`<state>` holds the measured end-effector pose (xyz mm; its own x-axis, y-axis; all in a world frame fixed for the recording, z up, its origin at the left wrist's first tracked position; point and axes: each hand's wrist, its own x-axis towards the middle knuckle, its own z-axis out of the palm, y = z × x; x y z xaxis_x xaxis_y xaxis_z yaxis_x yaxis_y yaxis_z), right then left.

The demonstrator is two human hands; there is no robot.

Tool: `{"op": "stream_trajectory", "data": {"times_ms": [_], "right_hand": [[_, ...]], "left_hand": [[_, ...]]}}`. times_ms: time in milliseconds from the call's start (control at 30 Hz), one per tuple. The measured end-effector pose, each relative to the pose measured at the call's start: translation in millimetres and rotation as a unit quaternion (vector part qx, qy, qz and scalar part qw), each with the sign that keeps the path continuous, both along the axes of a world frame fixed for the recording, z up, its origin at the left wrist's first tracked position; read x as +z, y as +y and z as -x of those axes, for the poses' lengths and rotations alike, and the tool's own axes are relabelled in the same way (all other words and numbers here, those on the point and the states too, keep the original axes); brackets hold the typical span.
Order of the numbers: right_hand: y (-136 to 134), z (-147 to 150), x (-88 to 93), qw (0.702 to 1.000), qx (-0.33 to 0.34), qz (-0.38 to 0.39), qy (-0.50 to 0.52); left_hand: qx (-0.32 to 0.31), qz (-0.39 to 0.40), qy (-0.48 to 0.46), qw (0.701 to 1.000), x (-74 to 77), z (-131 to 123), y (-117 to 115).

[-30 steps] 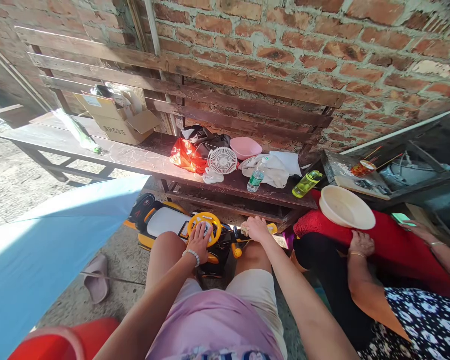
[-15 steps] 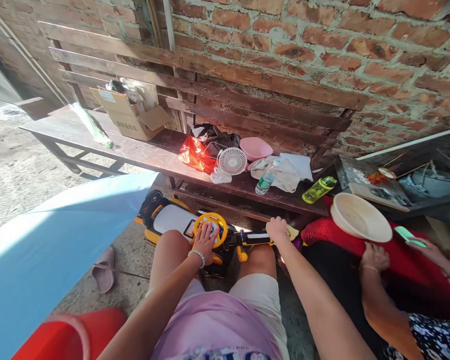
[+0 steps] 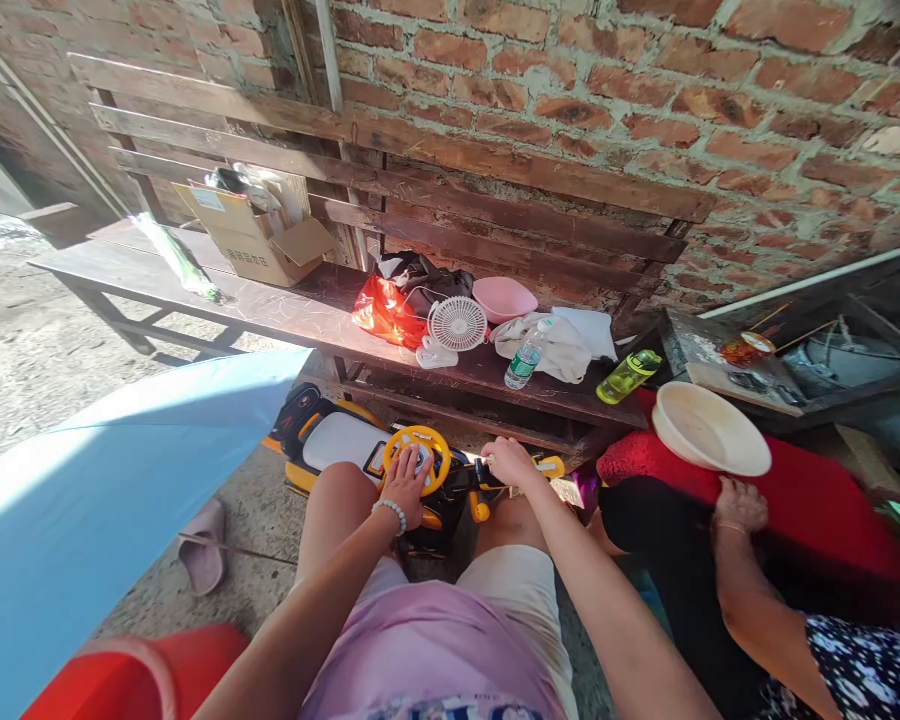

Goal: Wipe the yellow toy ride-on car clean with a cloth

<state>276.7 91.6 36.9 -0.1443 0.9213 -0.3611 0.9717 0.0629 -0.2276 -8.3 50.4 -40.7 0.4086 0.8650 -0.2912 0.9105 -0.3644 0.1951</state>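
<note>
A yellow and black ride-on toy car (image 3: 345, 441) with a white seat lies sideways in front of my knees. My left hand (image 3: 406, 485), wearing a beaded bracelet, rests with fingers stretched over the hub of its yellow steering wheel (image 3: 439, 450). To the right, my right hand (image 3: 508, 462) is closed at the toy's long black bar, its fingers bent and partly hidden from above. Whatever it grips there I cannot make out. A yellow end piece (image 3: 549, 466) of the toy shows just past that hand.
A wooden bench (image 3: 285, 310) along the brick wall carries a cardboard box (image 3: 244, 235), white fan (image 3: 457, 323), pink bowl (image 3: 504, 297) and water bottle (image 3: 523, 362). At right, another person's hand (image 3: 740, 503) touches a cream basin (image 3: 709, 428). A red bucket (image 3: 195, 655) stands lower left.
My right hand has moved left along the toy's bar, closer to the steering wheel. My left hand stays on the wheel. The other person's green phone has moved toward the right edge.
</note>
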Motion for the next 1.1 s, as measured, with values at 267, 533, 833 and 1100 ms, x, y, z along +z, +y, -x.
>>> {"op": "stream_trajectory", "data": {"times_ms": [267, 533, 833, 1100], "right_hand": [[-41, -8, -37.2, 0.91, -0.138, -0.171, 0.352], [-69, 11, -51.7, 0.941, -0.167, -0.14, 0.26], [-112, -30, -49.5, 0.978, -0.152, -0.061, 0.131], [-86, -43, -27.6, 0.97, -0.176, -0.161, 0.046]], "left_hand": [[-0.001, 0.002, 0.003, 1.0, -4.3, 1, 3], [-0.002, 0.015, 0.015, 1.0, 5.9, -1, 2], [-0.001, -0.001, 0.008, 1.0, 0.9, 0, 1], [-0.001, -0.004, 0.013, 1.0, 2.3, -1, 0]]}}
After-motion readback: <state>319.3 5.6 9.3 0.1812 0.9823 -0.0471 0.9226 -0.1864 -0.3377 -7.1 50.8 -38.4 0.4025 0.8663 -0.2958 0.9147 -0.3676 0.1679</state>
